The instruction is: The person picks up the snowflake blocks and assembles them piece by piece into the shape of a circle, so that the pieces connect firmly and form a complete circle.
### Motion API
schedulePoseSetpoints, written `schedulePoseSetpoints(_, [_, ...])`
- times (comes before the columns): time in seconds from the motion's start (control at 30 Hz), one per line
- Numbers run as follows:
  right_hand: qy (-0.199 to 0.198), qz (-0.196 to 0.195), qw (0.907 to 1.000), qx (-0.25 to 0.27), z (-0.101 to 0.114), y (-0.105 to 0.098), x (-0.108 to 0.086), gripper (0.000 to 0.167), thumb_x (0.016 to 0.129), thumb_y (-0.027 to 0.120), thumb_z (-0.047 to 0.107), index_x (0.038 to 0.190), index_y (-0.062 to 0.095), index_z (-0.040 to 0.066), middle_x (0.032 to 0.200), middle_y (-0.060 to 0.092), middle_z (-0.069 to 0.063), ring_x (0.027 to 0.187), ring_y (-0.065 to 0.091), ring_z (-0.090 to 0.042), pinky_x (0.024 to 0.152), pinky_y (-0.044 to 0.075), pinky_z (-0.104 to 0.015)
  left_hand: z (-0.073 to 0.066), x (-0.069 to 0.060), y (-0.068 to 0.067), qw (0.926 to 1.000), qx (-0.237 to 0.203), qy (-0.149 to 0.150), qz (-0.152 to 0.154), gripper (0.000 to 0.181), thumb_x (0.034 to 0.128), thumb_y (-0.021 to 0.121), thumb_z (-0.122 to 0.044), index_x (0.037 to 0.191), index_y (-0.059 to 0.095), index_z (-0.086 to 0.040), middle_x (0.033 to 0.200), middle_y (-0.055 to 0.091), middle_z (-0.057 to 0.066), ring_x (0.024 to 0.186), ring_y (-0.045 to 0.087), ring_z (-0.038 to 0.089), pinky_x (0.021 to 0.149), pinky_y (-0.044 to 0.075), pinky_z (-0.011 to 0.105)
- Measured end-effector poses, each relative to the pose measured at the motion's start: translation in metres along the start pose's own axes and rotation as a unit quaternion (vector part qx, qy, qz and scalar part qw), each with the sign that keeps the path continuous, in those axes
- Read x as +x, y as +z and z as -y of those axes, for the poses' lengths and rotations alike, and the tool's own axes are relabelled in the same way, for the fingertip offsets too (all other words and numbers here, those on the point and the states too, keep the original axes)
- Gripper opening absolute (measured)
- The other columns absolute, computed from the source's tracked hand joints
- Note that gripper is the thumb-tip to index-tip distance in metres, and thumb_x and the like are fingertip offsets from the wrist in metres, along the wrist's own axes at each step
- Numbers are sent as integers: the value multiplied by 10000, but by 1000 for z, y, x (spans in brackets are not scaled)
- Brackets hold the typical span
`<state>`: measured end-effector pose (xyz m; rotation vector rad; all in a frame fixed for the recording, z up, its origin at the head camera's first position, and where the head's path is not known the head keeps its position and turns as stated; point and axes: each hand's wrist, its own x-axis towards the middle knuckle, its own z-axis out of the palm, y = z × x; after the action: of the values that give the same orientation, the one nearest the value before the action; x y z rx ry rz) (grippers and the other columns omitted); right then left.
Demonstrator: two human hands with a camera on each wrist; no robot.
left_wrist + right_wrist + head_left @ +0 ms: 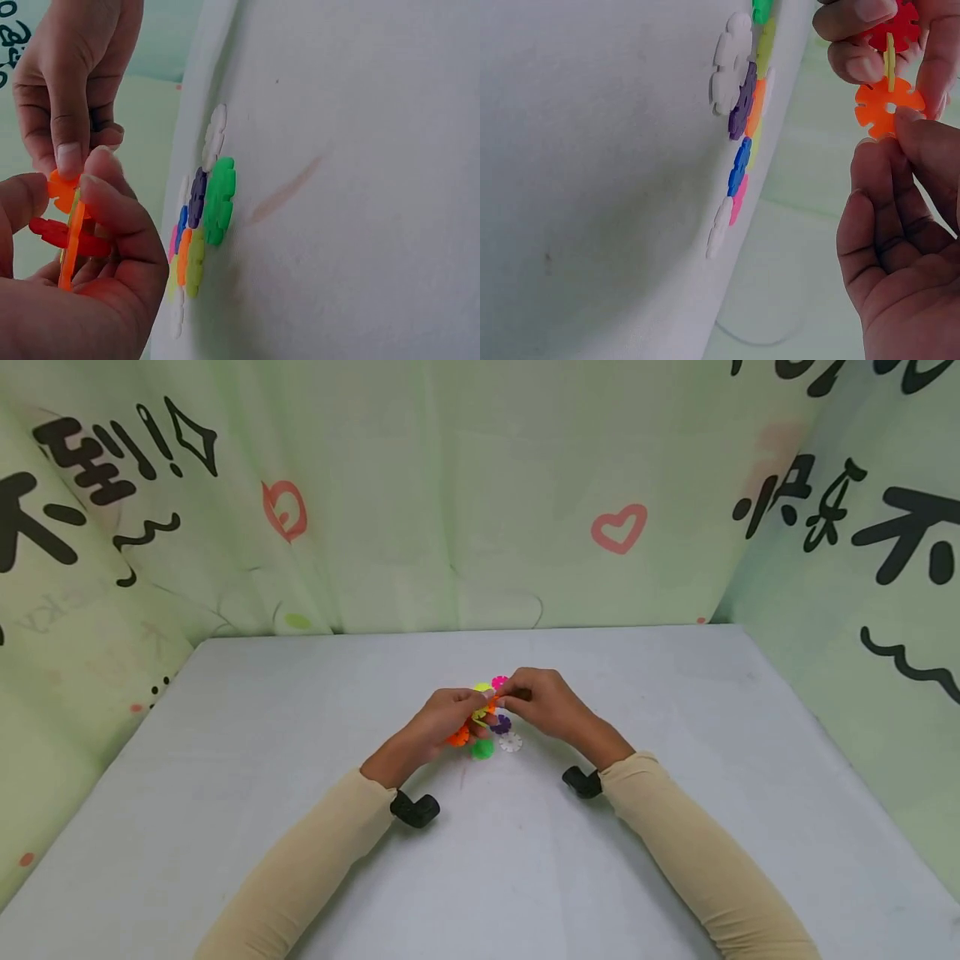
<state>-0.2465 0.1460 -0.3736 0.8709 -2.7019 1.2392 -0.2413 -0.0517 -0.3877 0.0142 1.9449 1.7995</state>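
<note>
Notched plastic discs are joined into a small cluster held between both hands. The left hand (444,717) grips the cluster; in the right wrist view its fingers are around a red disc (904,30). A yellow disc (889,61), seen edge-on, links the red one to an orange disc (877,105). The right hand (546,700) pinches the orange disc's edge between thumb and fingers. In the left wrist view, an orange disc (71,251) stands edge-on inside the left hand (112,277), crossing the red disc (49,232), with the right hand (71,82) above.
Loose discs lie on the white table (480,877) below and beside the hands: green (482,749), white (511,742), purple (501,724), pink (499,682), blue (739,166) and others. A printed curtain (450,510) stands behind the table and at its sides.
</note>
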Motion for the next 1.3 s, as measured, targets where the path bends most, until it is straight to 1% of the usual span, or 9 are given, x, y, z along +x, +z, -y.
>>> schedulePoseSetpoints(0.07, [39,45,10000,-13,1,0,1,74,886,702,20,958,719,17,881,660,-36,786,615,-166,725,538,-308,0,0,0,9998,104,61,-139,407,972,606,-349,1196,635,-10,924,669,96,672,600,146,622,491,220])
schedulePoseSetpoints(0.2, [313,130,9994,-83,0,-1,2,103,899,695,43,993,724,15,902,670,-32,797,617,-168,740,539,-307,1,0,0,9991,40,55,-429,445,919,678,-372,1195,642,-24,892,656,72,647,577,144,605,466,217])
schedulePoseSetpoints(0.43, [1067,234,9931,-428,-15,-6,6,163,916,689,107,1050,730,22,989,687,-68,880,620,-206,804,531,-342,3,0,-4,9972,-30,-20,-744,392,923,653,-426,1130,675,-94,1017,690,40,782,644,173,607,430,233])
schedulePoseSetpoints(0.5, [1251,259,9905,-501,-18,-7,8,166,922,682,106,1055,729,20,1013,687,-84,920,612,-225,834,523,-356,2,1,-5,9972,-68,-58,-743,395,941,623,-432,1153,660,-101,1039,694,28,814,656,179,618,433,235])
schedulePoseSetpoints(0.63, [1471,268,9871,-581,-26,-9,11,171,932,660,92,1069,725,12,1040,685,-109,987,594,-258,881,504,-380,1,1,-6,9972,-137,-167,-717,402,988,541,-421,1263,594,-132,1043,696,27,795,658,181,631,444,232])
schedulePoseSetpoints(0.77, [1737,282,9825,-606,-32,-8,16,198,942,632,77,1112,710,11,1076,673,-125,996,586,-269,879,503,-383,0,-1,-5,9978,-121,-176,-635,395,1020,482,-368,1332,555,-138,1039,692,43,765,649,176,607,445,221])
schedulePoseSetpoints(1.0, [2357,496,9688,-580,-38,-5,21,301,936,627,93,1225,656,13,1190,608,-146,1062,543,-297,932,473,-410,1,0,-3,9980,-145,-229,-570,404,1021,483,-372,1317,567,-112,1026,696,41,749,646,170,579,438,207])
schedulePoseSetpoints(1.13, [2485,627,9647,-609,-39,-3,24,340,934,644,121,1253,636,4,1187,587,-161,1085,523,-309,963,452,-425,3,1,-3,9979,-165,-234,-578,412,1020,487,-373,1316,564,-97,1016,696,47,751,647,171,597,449,209])
schedulePoseSetpoints(1.3, [2509,743,9621,-773,-39,0,26,325,922,666,122,1222,629,3,1130,582,-159,1053,518,-300,958,451,-410,3,2,-2,9979,-379,-260,-452,423,1023,496,-333,1323,532,-38,1008,698,81,763,651,161,700,512,209])
